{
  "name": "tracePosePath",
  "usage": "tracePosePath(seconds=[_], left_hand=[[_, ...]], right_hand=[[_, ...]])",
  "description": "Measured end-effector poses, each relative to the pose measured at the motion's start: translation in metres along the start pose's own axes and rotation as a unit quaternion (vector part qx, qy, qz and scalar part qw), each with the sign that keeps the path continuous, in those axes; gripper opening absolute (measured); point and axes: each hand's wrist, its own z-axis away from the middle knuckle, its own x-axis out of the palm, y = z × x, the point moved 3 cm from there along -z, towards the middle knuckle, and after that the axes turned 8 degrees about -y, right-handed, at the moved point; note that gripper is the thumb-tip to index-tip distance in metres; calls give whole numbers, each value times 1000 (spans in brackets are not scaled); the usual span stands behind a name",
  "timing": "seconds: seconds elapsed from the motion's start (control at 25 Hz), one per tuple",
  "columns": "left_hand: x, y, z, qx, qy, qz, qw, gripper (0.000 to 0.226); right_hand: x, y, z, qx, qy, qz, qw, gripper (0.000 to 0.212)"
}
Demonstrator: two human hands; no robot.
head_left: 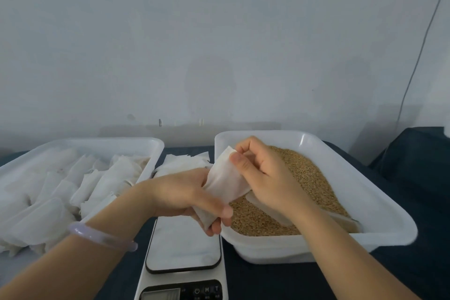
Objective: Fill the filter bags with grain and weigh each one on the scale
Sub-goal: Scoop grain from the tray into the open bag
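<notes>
A dark blue cloth (401, 202) covers the work surface; a plain pale wall (219, 44) stands behind. The left hand (185, 195) and right hand (265, 178) both pinch one filter bag (226, 178), held above the scale (185, 246) beside the grain tray (365, 182).

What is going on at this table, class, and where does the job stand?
A person holds one white filter bag by the grain tray: the left hand grips its lower end, fingers of the right hand pinch its top edge. The bag looks flat, not yet filled. The scale has nothing on its platform. Many white bags lie in the left tray.
</notes>
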Motion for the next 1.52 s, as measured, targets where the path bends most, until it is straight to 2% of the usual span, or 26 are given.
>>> tracePosePath(seconds=[0.08, 0.16, 0.2, 0.28, 0.32, 0.36, 0.4, 0.48, 0.6, 0.68, 0.76, 0.84, 0.92, 1.08, 1.16, 1.2, 1.28, 1.52], left_hand=[[5, 5, -12, -24, 16, -24, 999, 34], [6, 3, -21, -8, 81, -7, 997, 26], [5, 2, -26, 12, 120, 11, 993, 26], [4, -1, -34, 47, 190, 45, 980, 37], [3, -2, -38, 62, 214, 60, 973, 40], [3, -2, -43, 78, 231, 75, 967, 37], [2, -1, -48, 92, 245, 89, 961, 30], [0, 1, -59, 100, 277, 102, 950, 20], [-5, -2, -70, 80, 338, 87, 934, 20], [-6, -7, -72, 52, 388, 17, 920, 23], [-3, -10, -72, 14, 421, -112, 900, 25], [2, -11, -73, 14, 437, -184, 880, 26], [2, -14, -75, 24, 448, -208, 869, 28], [1, -19, -75, 27, 454, -211, 865, 27], [1, -21, -75, 41, 464, -182, 866, 23], [0, -22, -74, 46, 471, -165, 865, 22], [-1, -23, -74, 47, 482, -147, 863, 28], [6, -24, -75, 56, 496, -208, 841, 19]], right_hand=[[-25, 5, 3, 17, 29, 24, 999, 16], [-56, 25, 7, 104, 19, 90, 990, 23], [-71, 41, 12, 174, -26, 165, 971, 22], [-91, 78, 33, 321, -163, 290, 887, 28], [-96, 92, 46, 369, -211, 309, 851, 34], [-97, 103, 55, 396, -231, 308, 833, 36], [-97, 109, 62, 408, -229, 300, 831, 31], [-92, 113, 65, 401, -219, 298, 838, 18], [-95, 113, 61, 365, -195, 336, 846, 14], [-103, 107, 56, 320, -151, 351, 867, 17], [-116, 103, 51, 269, -93, 412, 866, 24], [-129, 100, 48, 240, -47, 510, 825, 30], [-141, 99, 45, 235, -23, 573, 785, 32], [-161, 100, 47, 265, -23, 658, 704, 35], [-162, 101, 47, 259, -28, 685, 680, 39], [-158, 102, 46, 250, -33, 689, 679, 42], [-145, 104, 44, 237, -50, 672, 700, 45], [-122, 123, 50, 316, -68, 488, 811, 29]])
